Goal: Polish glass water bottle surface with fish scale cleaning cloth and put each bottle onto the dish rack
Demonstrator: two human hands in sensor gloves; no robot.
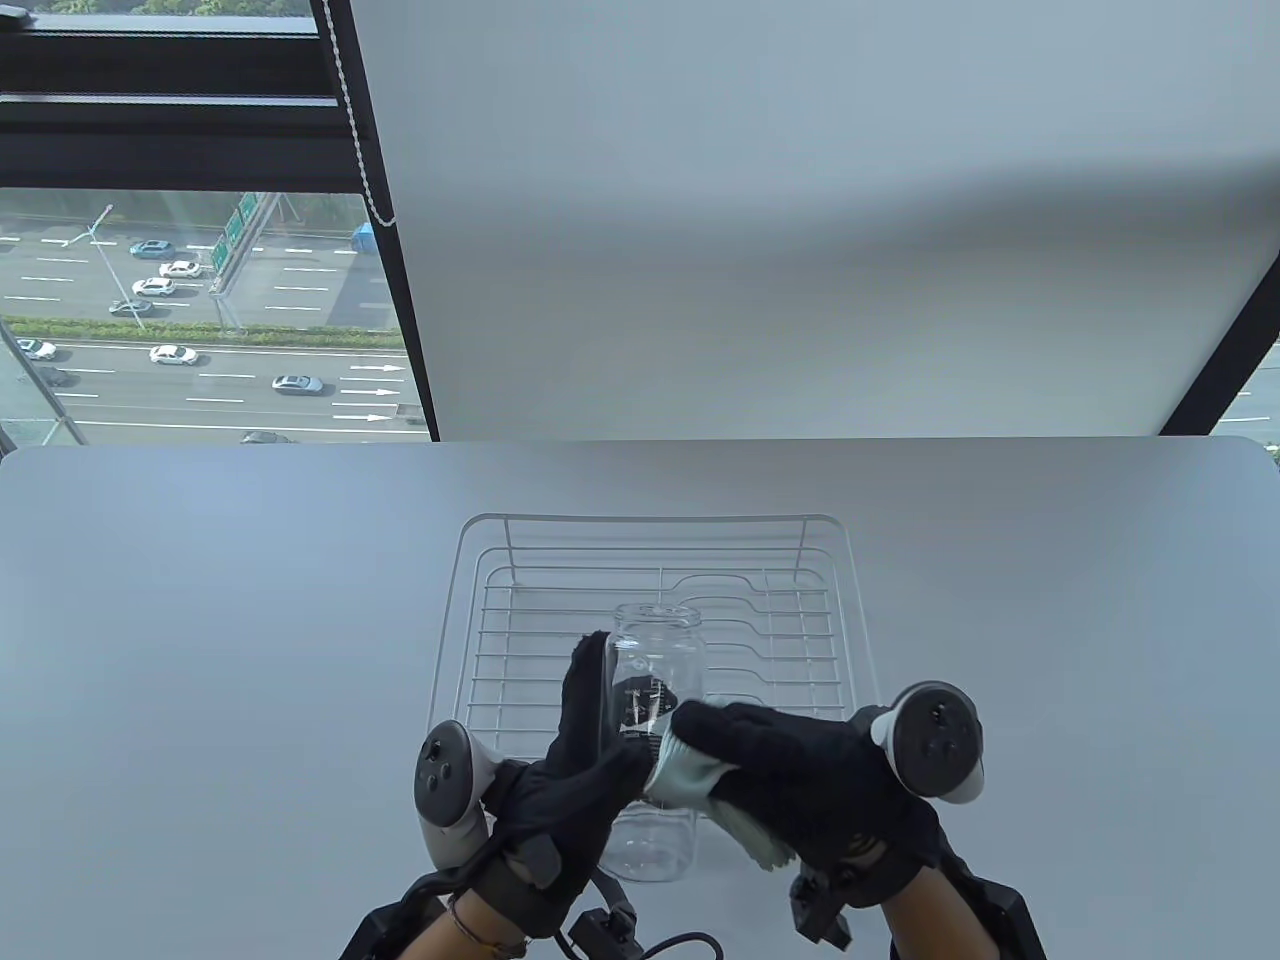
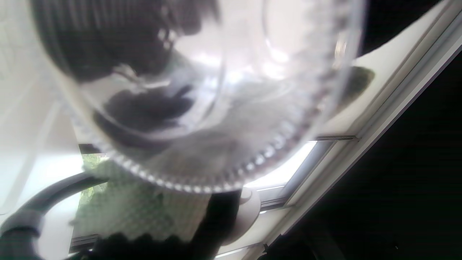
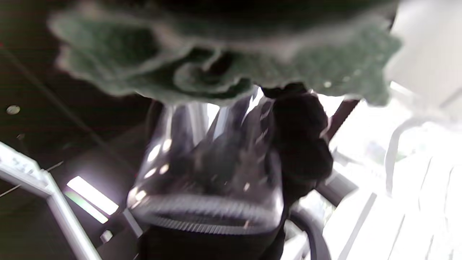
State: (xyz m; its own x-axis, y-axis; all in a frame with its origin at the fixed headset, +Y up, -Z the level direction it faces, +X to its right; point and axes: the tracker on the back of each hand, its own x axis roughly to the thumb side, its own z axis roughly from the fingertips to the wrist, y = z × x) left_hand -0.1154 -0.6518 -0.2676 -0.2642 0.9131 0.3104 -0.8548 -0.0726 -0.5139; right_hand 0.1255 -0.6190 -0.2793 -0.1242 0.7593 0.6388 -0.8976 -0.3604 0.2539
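The table (image 1: 200,620) carries the rack (image 1: 470,640), whose near edge is hidden behind both hands and the bottle (image 1: 655,660). The bottle is clear glass, hard to trace; it is held above the table in front of the rack, mouth pointing away from the person, its middle covered by gloves. In both wrist views it is blurred, only its ribbed base rim (image 2: 202,184) reading clearly. The left hand (image 1: 575,770) grips the bottle's left side, fingers reaching up along the glass and the thumb across its front. The right hand (image 1: 800,780) lies across the bottle's right side, pressing the cloth (image 1: 690,775) against the glass, fingers curled over it. The cloth's loose end hangs below that hand; its scale texture shows faintly in the left wrist view.
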